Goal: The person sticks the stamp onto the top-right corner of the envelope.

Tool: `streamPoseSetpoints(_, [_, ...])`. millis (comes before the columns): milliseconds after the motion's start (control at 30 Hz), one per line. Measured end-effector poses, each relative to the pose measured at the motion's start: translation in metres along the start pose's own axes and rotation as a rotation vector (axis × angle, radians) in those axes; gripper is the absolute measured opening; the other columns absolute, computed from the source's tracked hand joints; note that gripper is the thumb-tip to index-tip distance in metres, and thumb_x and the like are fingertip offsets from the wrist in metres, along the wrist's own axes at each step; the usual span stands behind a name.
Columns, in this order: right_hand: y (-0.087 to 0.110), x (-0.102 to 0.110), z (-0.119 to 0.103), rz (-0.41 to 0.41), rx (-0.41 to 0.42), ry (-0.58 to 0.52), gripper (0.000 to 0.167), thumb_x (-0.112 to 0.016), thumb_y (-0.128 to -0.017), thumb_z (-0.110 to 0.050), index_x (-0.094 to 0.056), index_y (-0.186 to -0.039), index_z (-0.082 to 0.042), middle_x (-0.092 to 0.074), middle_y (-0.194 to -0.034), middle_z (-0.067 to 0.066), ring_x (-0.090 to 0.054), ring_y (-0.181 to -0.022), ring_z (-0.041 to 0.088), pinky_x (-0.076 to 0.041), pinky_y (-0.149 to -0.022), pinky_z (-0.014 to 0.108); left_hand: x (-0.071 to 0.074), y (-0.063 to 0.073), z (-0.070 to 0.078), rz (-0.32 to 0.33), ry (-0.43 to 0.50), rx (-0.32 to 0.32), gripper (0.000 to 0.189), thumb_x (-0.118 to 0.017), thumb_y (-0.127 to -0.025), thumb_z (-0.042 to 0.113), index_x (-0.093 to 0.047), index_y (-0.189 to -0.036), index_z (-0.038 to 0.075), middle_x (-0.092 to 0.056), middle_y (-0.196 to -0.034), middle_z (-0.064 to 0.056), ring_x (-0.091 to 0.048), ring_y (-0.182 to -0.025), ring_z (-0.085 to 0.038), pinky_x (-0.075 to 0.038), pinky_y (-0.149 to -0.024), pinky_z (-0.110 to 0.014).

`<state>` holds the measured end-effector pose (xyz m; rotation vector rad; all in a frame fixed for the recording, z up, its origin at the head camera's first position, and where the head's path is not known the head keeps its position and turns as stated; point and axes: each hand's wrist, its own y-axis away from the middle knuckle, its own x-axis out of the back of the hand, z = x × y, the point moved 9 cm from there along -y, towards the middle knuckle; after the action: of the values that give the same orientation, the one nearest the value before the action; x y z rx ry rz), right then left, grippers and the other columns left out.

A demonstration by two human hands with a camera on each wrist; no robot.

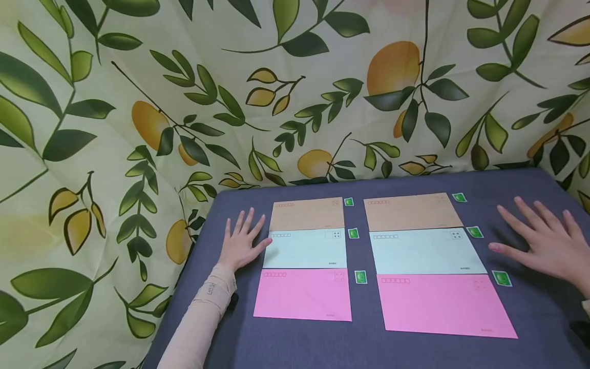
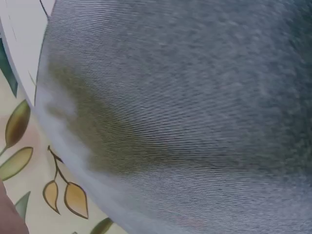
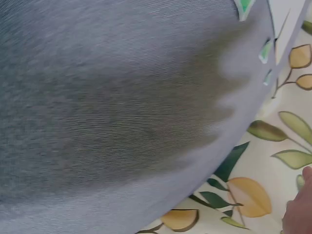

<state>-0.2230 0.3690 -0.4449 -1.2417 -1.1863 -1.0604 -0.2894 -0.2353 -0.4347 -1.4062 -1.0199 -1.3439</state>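
My left hand is spread flat-fingered at the left of the table, its thumb tip overlapping the edge of the left pale blue envelope. Over on the right, my right hand has its fingers splayed beside the green stamps, holding nothing. Between the hands lie two columns of envelopes: brown ones at the back, pale blue in the middle, pink ones in front. One green stamp lies to the right of each envelope. Both wrist views show mostly tablecloth, with hand shadows and only a bit of each hand.
A dark blue-grey cloth covers the table. Behind it and to the left hangs a white curtain printed with leaves and orange fruit. A narrow strip of cloth separates the left stamps from the right column of envelopes.
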Motion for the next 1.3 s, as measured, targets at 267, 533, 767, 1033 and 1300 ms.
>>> streamPoseSetpoints(267, [-0.005, 0.023, -0.02, 0.052, 0.047, 0.009, 0.102, -0.056, -0.079, -0.064, 0.004, -0.15, -0.023, 0.01, -0.155, 0.018, 0.018, -0.141, 0.04, 0.026, -0.106, 0.052, 0.014, -0.005, 0.008, 0.066, 0.017, -0.018, 0.07, -0.04, -0.088, 0.064, -0.023, -0.148, 0.031, -0.013, -0.158, -0.001, -0.007, -0.147, -0.027, 0.003, -0.115, -0.053])
streamPoseSetpoints(533, [-0.015, 0.047, -0.044, 0.112, 0.096, -0.035, 0.089, -0.056, -0.083, -0.057, -0.013, -0.151, -0.019, -0.021, -0.15, 0.026, -0.016, -0.138, 0.045, 0.018, -0.113, 0.045, 0.027, -0.009, 0.015, 0.129, 0.059, -0.023, 0.062, -0.046, -0.09, 0.055, -0.037, -0.143, 0.026, -0.032, -0.152, -0.006, -0.022, -0.143, -0.028, -0.006, -0.115, -0.053])
streamPoseSetpoints(767, [-0.024, 0.065, -0.065, 0.159, 0.131, -0.055, 0.08, -0.056, -0.085, -0.054, -0.025, -0.148, -0.017, -0.04, -0.136, 0.029, -0.036, -0.121, 0.047, -0.016, -0.108, 0.062, 0.034, -0.01, 0.016, 0.193, 0.062, -0.018, 0.051, -0.048, -0.091, 0.049, -0.05, -0.135, 0.022, -0.047, -0.14, -0.01, -0.04, -0.131, -0.03, -0.027, -0.106, -0.055])
streamPoseSetpoints(1033, [-0.033, 0.086, -0.098, 0.262, 0.22, -0.088, 0.061, -0.062, -0.084, -0.042, -0.048, -0.133, -0.007, -0.051, -0.125, 0.029, -0.048, -0.109, 0.049, -0.035, -0.091, 0.062, 0.033, -0.015, 0.02, 0.233, 0.064, -0.009, 0.046, -0.058, -0.088, 0.045, -0.058, -0.127, 0.021, -0.059, -0.124, -0.01, -0.049, -0.116, -0.029, -0.035, -0.094, -0.049])
streamPoseSetpoints(1300, [-0.045, 0.101, -0.133, 0.361, 0.312, -0.141, 0.057, -0.073, -0.076, -0.023, -0.054, -0.127, -0.004, -0.06, -0.112, 0.024, -0.056, -0.097, 0.043, -0.04, -0.08, 0.057, 0.025, -0.025, 0.023, 0.189, 0.1, 0.034, 0.043, -0.06, -0.087, 0.043, -0.061, -0.123, 0.019, -0.063, -0.115, -0.008, -0.052, -0.107, -0.027, -0.035, -0.087, -0.044])
